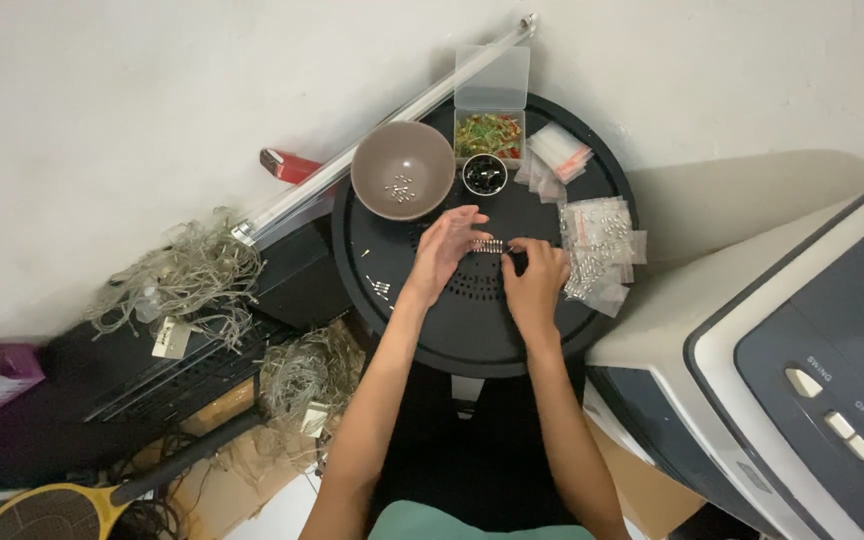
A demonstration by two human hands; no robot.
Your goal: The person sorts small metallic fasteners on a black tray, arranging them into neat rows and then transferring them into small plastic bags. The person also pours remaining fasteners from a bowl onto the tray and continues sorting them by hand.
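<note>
At ten o'clock on the round black bench (472, 345), a brown bowl (403, 170) holds only a few small metal pieces. At centre, the left hand (449, 250) and right hand (535, 280) pinch a short row of small metal pieces (488, 245) between fingertips. At three o'clock lie many filled clear bags (600, 250) (packing seems well along), empty bags (557, 152) above them.

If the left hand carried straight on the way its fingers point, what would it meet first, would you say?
Probably the small black cup: the left hand points up and slightly right, towards it. Height above the tray is unclear.
</note>
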